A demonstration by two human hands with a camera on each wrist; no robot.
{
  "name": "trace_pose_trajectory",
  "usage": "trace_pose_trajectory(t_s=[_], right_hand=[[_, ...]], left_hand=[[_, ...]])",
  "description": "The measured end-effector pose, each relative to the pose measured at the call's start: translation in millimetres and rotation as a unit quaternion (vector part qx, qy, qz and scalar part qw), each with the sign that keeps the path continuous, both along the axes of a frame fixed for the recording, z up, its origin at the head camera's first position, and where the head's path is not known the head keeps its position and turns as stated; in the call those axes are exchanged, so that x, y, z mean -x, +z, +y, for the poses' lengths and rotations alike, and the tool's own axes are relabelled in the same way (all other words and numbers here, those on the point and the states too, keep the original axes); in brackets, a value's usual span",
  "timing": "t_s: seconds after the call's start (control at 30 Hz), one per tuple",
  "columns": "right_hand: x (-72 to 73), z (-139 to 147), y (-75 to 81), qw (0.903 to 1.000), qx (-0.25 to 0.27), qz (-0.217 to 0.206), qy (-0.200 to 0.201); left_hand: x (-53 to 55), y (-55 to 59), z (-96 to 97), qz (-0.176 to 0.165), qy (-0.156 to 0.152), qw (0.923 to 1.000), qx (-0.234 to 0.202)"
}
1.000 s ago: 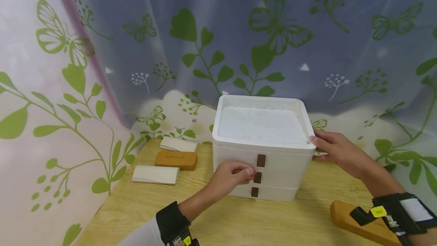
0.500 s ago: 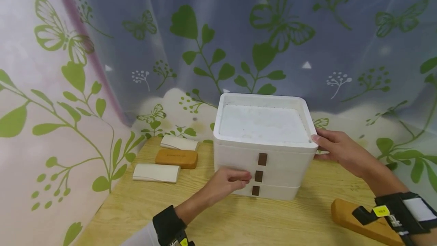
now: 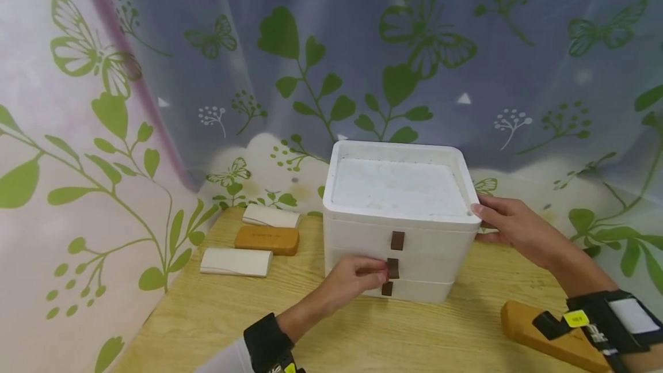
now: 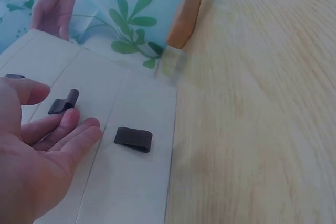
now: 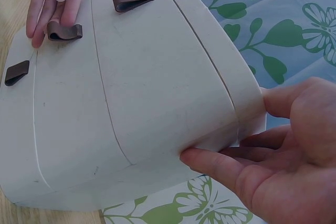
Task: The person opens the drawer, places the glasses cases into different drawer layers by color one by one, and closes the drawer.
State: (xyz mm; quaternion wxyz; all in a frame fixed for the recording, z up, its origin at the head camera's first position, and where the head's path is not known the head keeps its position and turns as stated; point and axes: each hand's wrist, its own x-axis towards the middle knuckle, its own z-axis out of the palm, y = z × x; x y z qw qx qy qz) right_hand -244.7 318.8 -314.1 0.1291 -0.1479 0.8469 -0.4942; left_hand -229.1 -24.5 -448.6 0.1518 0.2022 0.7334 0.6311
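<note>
A white drawer unit (image 3: 362, 235) stands on the table, its several brown pull tabs on the front. My left hand (image 3: 349, 282) is at the middle pull tab (image 3: 393, 268). In the left wrist view its fingertips touch that tab (image 4: 64, 103), which is bent, and the thumb stays apart from it. The lower pull tab (image 4: 134, 139) is beside the fingers. My right hand (image 3: 515, 229) holds the unit at its right front corner, thumb at the top rim. Its other fingers lie along the side wall in the right wrist view. All drawers look pushed in.
Left of the unit lie two cream cases (image 3: 235, 262) with an orange-brown case (image 3: 266, 240) between them. Another orange-brown case (image 3: 528, 327) lies under the right forearm. Behind the wooden table (image 3: 414, 332) hangs a curtain (image 3: 331, 62) printed with leaves and butterflies.
My left hand's fingers uncurled and drew slightly left of the middle tab, then moved right to touch it again. The right hand stays at the corner; the drawers have not moved.
</note>
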Motion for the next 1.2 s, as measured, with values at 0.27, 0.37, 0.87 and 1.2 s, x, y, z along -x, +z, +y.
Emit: trace_pose_trajectory(t_s=[0.27,0.37,0.87,1.2], right_hand=[[0.0,0.5,2.5,0.9999,-0.003,0.010,0.007],[0.5,0.4,2.9,0.9999,-0.001,0.011,0.009],[-1.5,-0.4,1.8,0.9999,0.001,0.009,0.007],[-0.9,-1.7,-2.5,0.9999,-0.004,0.011,0.000]], left_hand=[[2.1,2.5,9.1,-0.038,0.008,0.9983,-0.044],[3.3,1.7,13.8,-0.039,0.019,0.9980,-0.046],[7.7,-10.9,23.0,0.010,0.051,0.9975,-0.048],[3.8,-6.2,19.1,0.018,0.040,0.9985,-0.033]])
